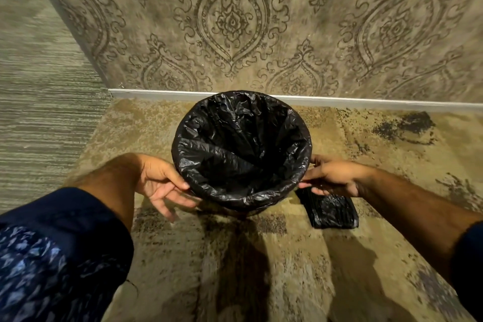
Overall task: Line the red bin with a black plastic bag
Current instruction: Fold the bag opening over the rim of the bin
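Black bag [243, 154] stretched open in a circle; left hand [159, 183] spread, touching its left edge; right hand [332, 178] at its right edge, grip unclear

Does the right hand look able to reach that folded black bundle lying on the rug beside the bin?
Probably yes. The right hand is just above the folded black bundle, partly covering it in this view, and nothing seems to lie between them.

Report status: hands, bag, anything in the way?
Left hand open, thumb on black bag. Right hand at rim, grip unclear. Bag covers whole rim. Folded black plastic on carpet, not blocking.
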{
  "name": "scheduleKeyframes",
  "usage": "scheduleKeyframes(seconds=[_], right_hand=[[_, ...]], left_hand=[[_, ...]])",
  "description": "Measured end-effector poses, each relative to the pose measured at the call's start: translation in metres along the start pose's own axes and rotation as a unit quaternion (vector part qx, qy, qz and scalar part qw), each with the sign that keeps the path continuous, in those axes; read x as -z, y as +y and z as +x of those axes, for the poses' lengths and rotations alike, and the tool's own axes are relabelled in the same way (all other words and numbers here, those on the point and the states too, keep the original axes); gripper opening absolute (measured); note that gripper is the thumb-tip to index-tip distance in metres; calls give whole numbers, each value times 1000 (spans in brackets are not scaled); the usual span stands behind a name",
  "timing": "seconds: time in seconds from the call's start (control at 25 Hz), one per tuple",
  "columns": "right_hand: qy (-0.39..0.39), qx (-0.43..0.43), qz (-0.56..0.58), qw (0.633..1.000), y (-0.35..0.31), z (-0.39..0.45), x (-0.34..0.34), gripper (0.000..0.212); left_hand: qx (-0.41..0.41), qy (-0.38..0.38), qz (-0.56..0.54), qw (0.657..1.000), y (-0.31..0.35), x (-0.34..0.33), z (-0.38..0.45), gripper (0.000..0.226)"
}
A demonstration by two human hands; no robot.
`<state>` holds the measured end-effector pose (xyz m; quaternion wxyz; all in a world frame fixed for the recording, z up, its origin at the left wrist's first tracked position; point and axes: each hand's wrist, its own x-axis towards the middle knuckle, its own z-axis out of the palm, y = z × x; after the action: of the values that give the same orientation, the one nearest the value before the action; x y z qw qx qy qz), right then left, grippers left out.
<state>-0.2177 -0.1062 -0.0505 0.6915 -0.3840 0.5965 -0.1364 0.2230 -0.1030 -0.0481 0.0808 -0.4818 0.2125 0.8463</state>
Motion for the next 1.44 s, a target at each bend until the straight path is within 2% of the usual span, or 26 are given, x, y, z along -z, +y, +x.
scheduleKeyframes(seconds=[0.08,0.12,0.24,0.36,0.44,0.48,0.52,0.6,0.68,0.72,0.84,0.96,1.04,1.12,1.16,1.28,1.36,1.44], right_hand=[[7,27,-16,1000,3,1,-3,24],[20,39,-39,998,4,2,-5,22],[70,46,-72,994,9,6,-15,21],[111,44,-90,989,6,5,-21,28],[143,57,-119,981,-4,2,-15,31],[171,73,-122,975,-10,2,-9,31],[199,97,-113,969,-17,2,-4,29],[227,149,-66,960,-30,1,5,20],[206,183,21,961,-38,-1,8,17],[189,193,53,961,-40,-2,7,22],[173,204,30,963,-44,-5,2,36],[162,205,-5,965,-44,-8,-5,25],[138,166,-15,976,-47,-12,-3,40],[87,86,-40,992,-48,-21,2,66],[49,44,-46,997,-49,-27,3,72],[-52,-20,-53,997,-46,-37,0,69],[-79,-30,-41,996,-44,-37,-4,62],[-80,-27,-11,996,-46,-35,-6,58]], left_hand=[[13,19,-38,999,-3,-2,1,31],[10,57,-23,998,-5,-3,4,27],[-11,178,46,983,-13,-4,11,28],[-40,241,79,967,-12,-4,14,10],[-107,354,82,926,-3,1,13,19],[-162,413,55,894,3,4,11,25],[-217,442,8,870,10,8,8,28],[-292,407,-72,863,23,11,5,29],[-309,365,-66,875,30,6,7,29],[-314,362,-46,876,31,4,9,30],[-328,379,9,866,29,2,14,32],[-333,407,23,851,28,4,15,23],[-348,416,-11,840,27,4,14,23],[-363,370,-82,851,24,3,9,25],[-369,336,-99,861,22,3,6,31],[-388,271,-87,877,18,5,2,50],[-402,229,-88,882,16,6,4,55],[-413,197,-99,884,14,8,6,49]])
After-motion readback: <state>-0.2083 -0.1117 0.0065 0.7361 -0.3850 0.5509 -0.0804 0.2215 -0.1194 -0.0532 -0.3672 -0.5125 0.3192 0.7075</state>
